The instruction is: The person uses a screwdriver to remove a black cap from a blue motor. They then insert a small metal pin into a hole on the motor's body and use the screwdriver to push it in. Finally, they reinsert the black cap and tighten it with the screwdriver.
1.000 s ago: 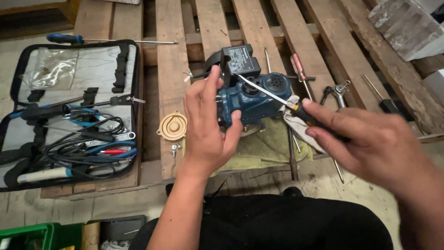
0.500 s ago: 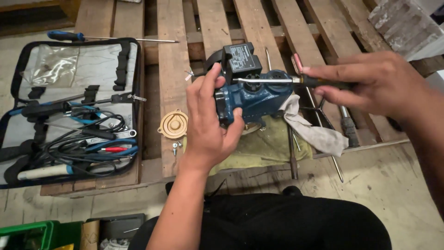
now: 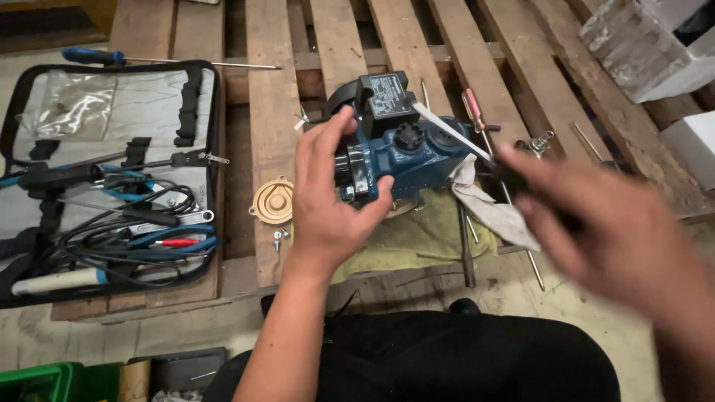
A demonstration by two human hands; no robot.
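**Steady grip, careful aim at the pump**

A person's left hand (image 3: 331, 201) clamps around the near end of a blue pump (image 3: 406, 152), pinning it on a green cloth (image 3: 421, 238) spread over a wooden pallet (image 3: 272, 97). The right hand (image 3: 603, 223), blurred, is closed on a dark-handled screwdriver (image 3: 454, 134) whose shaft points at the pump's top. The job looks best done by seating the tip squarely before turning, with the body held firm. A brass cover (image 3: 273, 201) and loose screws (image 3: 281, 237) lie just beside the left wrist; an open tool case (image 3: 112, 179) sits further left.
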